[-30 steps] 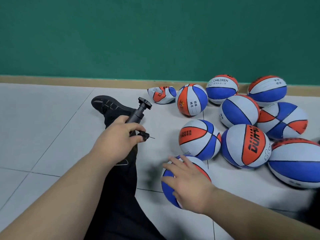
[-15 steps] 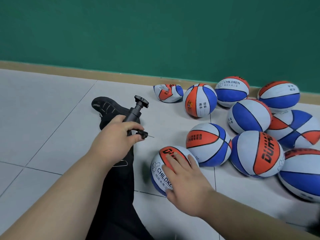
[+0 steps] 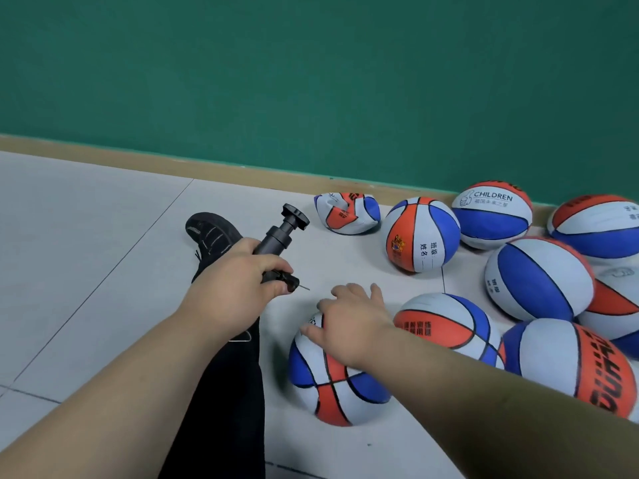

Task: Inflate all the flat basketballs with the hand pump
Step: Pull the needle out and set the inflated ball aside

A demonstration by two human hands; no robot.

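Black hand pump point(image 3: 276, 237) clenched in left hand point(image 3: 231, 288); right hand point(image 3: 349, 324) rests, fingers point(image 3: 340, 292) spread, on nearest basketball point(image 3: 332, 387).

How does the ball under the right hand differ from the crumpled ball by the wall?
The ball under the hand looks round; the crumpled ball is caved in and folded. The right hand rests on the ball under the hand; nothing touches the crumpled ball. Both have orange, blue and white panels.
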